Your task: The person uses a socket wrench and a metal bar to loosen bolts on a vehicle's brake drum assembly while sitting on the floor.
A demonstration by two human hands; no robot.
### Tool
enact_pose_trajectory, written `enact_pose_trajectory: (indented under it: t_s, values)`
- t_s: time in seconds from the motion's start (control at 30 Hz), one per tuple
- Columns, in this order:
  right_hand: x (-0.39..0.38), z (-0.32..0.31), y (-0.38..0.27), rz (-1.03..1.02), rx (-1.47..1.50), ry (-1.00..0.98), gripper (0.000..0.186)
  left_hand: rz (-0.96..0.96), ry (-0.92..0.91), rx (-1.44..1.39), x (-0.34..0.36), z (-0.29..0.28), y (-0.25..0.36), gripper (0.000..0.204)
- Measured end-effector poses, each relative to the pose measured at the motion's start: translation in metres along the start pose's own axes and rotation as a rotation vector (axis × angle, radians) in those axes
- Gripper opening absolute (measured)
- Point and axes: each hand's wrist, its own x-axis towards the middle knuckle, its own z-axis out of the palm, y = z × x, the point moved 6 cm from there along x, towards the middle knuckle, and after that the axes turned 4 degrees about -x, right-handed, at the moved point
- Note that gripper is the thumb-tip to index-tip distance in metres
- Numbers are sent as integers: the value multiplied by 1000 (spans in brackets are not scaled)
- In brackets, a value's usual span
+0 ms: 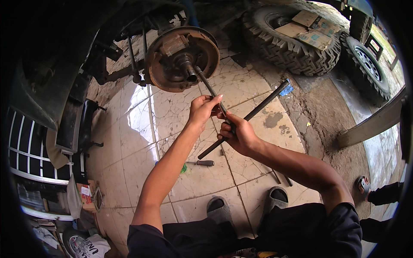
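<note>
My left hand pinches a slim metal rod between thumb and fingers. Lower on the same rod, my right hand is closed around its near end. The far tip of the rod reaches the bare spindle on a rusty round brake backing plate; whether it touches the spindle I cannot tell. A long dark bar crosses at a slant behind my right hand. My fingers hide whether the bar is joined to the rod.
A dark-handled screwdriver lies on the cracked tile floor near a green scrap. Back right lies a large tyre with cardboard on top, beside a smaller wheel. Another person's foot shows at right.
</note>
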Motion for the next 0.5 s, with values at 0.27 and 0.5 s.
enact_pose_trajectory:
  t_s: [0.27, 0.5]
  values:
    - [6, 0, 4, 6, 192, -103, 24, 35, 43, 23, 2, -4, 2, 27]
    - [17, 2, 10, -51, 99, 18, 26, 4, 25, 113, 7, -15, 6, 25]
